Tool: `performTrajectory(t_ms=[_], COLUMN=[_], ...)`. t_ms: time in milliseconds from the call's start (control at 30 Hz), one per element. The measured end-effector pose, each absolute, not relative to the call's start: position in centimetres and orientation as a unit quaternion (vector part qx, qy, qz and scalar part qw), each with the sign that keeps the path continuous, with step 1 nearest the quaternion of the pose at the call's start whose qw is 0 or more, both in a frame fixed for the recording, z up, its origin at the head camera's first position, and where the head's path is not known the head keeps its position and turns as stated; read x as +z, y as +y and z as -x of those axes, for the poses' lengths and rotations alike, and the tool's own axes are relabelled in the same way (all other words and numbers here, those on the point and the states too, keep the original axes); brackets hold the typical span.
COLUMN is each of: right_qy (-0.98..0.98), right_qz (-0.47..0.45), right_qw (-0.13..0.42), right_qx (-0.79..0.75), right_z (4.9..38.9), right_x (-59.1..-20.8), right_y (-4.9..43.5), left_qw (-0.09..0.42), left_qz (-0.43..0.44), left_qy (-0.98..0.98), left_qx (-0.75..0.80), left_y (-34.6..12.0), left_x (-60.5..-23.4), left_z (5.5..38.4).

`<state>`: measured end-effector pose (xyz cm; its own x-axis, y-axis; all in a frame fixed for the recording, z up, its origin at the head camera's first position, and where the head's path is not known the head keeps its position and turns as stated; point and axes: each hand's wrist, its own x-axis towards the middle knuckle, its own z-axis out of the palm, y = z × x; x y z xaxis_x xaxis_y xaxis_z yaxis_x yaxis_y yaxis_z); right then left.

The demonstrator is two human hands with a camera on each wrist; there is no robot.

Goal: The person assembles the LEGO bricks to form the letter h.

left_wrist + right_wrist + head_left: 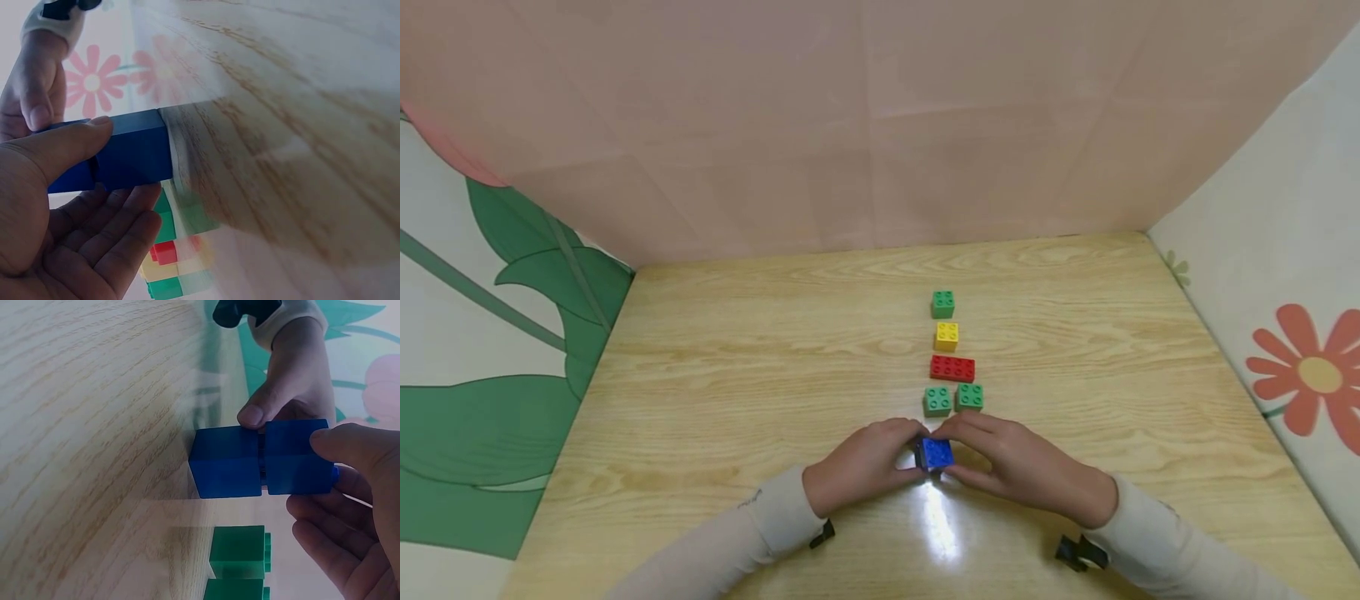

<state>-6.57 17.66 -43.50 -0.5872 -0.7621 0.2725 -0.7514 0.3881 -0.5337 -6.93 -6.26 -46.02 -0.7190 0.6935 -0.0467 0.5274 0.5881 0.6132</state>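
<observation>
Two blue toy bricks stand one over the other on the table. The lower brick (225, 464) meets the wood, and a thin dark gap shows between it and the upper brick (297, 459). My left hand (868, 462) holds the lower brick, its thumb on the near side close to the seam. From the other side my right hand (1011, 454) pinches the upper brick, thumb in front and fingers behind. Just beyond the hands sit a light green brick (937, 402) and a green brick (970, 397), side by side.
Farther back, a long red brick (952, 368), a yellow brick (947, 337) and another green brick (943, 304) form a column on the wooden table (760, 350). A pink sheet (865, 125) rises behind the table, with patterned panels at both sides.
</observation>
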Motion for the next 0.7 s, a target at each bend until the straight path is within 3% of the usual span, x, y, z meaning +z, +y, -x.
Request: performTrajectory(t_ms=[700], right_qy=[0.836], right_qz=[0.455], right_qw=[0.013], right_qx=[-0.308], right_z=[6.55], right_x=[-43.41], right_y=[17.73], left_qw=[0.147], left_qz=[-0.344], left_qy=[0.881], left_qx=[0.289], left_y=[-6.26], left_x=[-45.94], left_z=[6.93])
